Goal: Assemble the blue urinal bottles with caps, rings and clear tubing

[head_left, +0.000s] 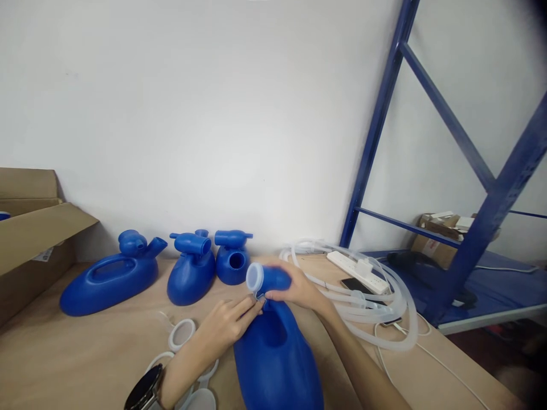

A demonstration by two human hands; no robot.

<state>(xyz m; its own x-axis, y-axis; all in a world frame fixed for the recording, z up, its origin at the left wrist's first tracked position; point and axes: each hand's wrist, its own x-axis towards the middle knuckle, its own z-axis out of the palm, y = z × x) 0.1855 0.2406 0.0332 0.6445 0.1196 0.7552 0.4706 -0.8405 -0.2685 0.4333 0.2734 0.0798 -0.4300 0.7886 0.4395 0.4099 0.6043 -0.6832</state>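
A blue plastic urinal bottle (277,364) with a loop handle stands in front of me, its top towards the wall. My right hand (301,285) wraps round the blue tube-shaped mouthpiece (277,279) at its top. A translucent white cap (255,277) covers the mouthpiece's left end. With closed fingers, my left hand (235,319) grips the cap's thin strap (260,297) just below it, against the bottle's neck. The fingertips partly hide the strap. Beneath my left forearm lie several loose white caps (182,335) with straps.
Three more blue bottles (113,282) stand along the wall to the left, beside an open cardboard box (34,250). Coiled clear tubing (405,319), a white power strip (356,270) and cables lie on the right. Beyond them rises a blue metal rack (376,131).
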